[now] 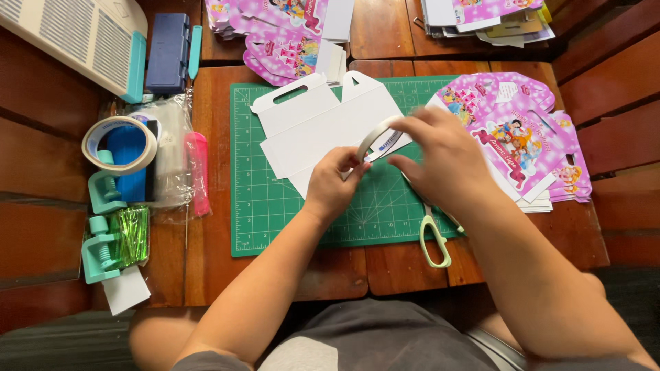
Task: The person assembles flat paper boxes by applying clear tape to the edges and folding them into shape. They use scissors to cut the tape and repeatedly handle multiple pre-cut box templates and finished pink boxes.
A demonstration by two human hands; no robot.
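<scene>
Over the green gridded cutting mat (275,199), my left hand (335,184) and right hand (440,154) both pinch a white tape roll (375,141). I steady it above the flat white cardboard box blank (323,127), seemingly to peel the end.

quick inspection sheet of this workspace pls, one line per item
surface: wooden table with a green cutting mat on it
job's things: roll of tape held on edge over a flat white cardboard box blank
clutter: scissors on the mat's right edge; pink printed box blanks at right and in stacks at the top; tape dispenser and teal clamps at left; blue case at top left
grippers: left hand and right hand both grip the roll of tape
cables: nothing seen
surroundings: wooden slats around the table; person's lap below
</scene>
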